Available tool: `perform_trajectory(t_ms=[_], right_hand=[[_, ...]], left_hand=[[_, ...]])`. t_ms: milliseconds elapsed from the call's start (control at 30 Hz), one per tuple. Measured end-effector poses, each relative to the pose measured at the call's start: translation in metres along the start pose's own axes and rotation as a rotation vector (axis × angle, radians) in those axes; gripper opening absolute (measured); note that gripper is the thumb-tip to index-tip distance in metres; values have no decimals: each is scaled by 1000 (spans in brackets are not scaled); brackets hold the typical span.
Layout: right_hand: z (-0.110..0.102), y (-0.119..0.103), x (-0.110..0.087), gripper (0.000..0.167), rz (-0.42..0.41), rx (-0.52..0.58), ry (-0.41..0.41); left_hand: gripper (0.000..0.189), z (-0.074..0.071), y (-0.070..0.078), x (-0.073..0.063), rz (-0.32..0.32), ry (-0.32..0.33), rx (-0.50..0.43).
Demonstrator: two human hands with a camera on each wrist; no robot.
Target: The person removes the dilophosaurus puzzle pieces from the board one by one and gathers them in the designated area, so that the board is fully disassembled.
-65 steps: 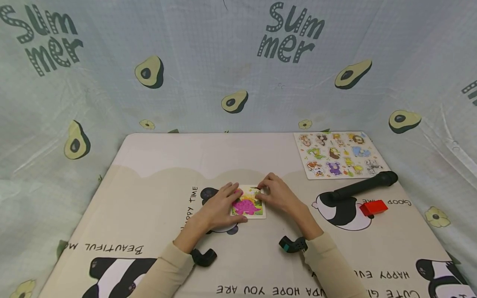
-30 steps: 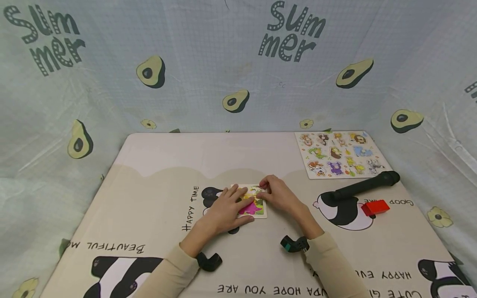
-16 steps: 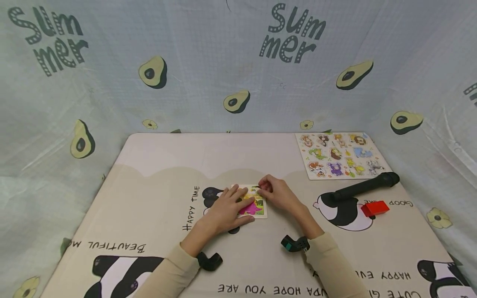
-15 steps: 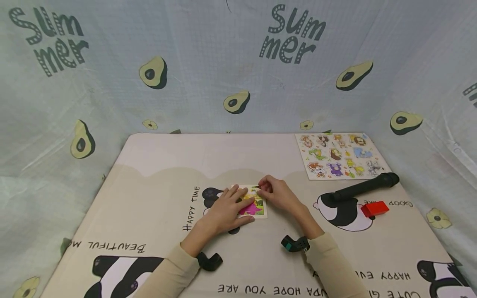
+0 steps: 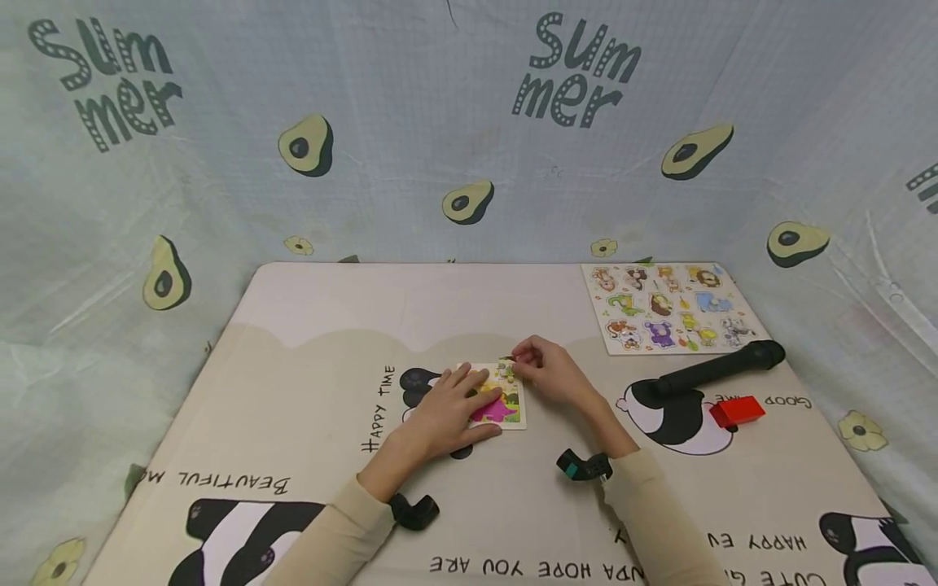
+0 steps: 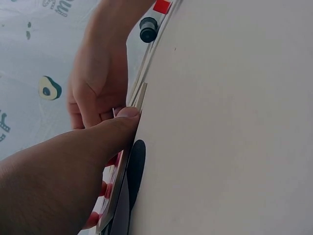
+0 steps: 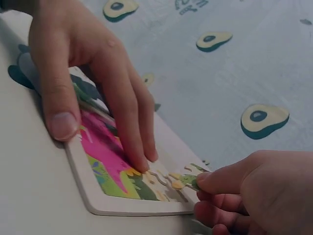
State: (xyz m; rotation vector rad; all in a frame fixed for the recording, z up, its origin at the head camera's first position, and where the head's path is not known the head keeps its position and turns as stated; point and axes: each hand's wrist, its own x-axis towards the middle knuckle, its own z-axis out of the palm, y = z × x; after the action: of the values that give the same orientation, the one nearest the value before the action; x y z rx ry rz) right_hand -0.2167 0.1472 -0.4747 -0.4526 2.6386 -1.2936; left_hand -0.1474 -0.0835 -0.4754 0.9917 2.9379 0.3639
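Observation:
A small square jigsaw puzzle (image 5: 506,426) with a pink dinosaur lies mid-table. My left hand (image 5: 443,415) rests across its left part, fingers spread, covering much of the picture; its thumb sits at the near edge. At the far right corner my right hand (image 5: 557,376) pinches a puzzle piece (image 7: 190,181) between thumb and fingertips. The piece has green and yellow print and is tilted up at the frame's corner; my fingers hide part of it. In the left wrist view the left thumb (image 6: 128,112) lies against the puzzle's edge.
A white animal puzzle board (image 5: 637,348) lies at the back right. Before it is a black microphone (image 5: 711,368), with a red block (image 5: 737,409) nearer to me. The table's cover (image 5: 322,423) has panda prints, and an avocado-print cloth (image 5: 381,203) hangs around it.
The left hand slid right over the puzzle, then stayed still. The right hand has just shifted slightly away from me, and the pinched piece now shows above the far edge.

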Motion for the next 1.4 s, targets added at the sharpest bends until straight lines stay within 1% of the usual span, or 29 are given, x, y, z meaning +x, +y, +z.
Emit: perform_trajectory(t_ms=[267,633,800,967,1200,1400], right_hand=[[-10,4,13,25,55,87,66],[-24,14,36,23,73,137,187],[-27,18,46,24,86,132,219],[-30,23,55,25,109,99,248],[-33,28,70,25,186,92,301],[-36,29,80,26,221,69,332]], left_hand=[[62,-1,1,1,-9,-11,-6],[62,-1,0,2,-7,-7,4],[62,-3,-1,1,-8,-11,-2],[62,-4,-1,0,-5,-11,-8],[63,-4,-1,0,-7,-14,-12],[62,-4,-2,0,-3,-6,-5]])
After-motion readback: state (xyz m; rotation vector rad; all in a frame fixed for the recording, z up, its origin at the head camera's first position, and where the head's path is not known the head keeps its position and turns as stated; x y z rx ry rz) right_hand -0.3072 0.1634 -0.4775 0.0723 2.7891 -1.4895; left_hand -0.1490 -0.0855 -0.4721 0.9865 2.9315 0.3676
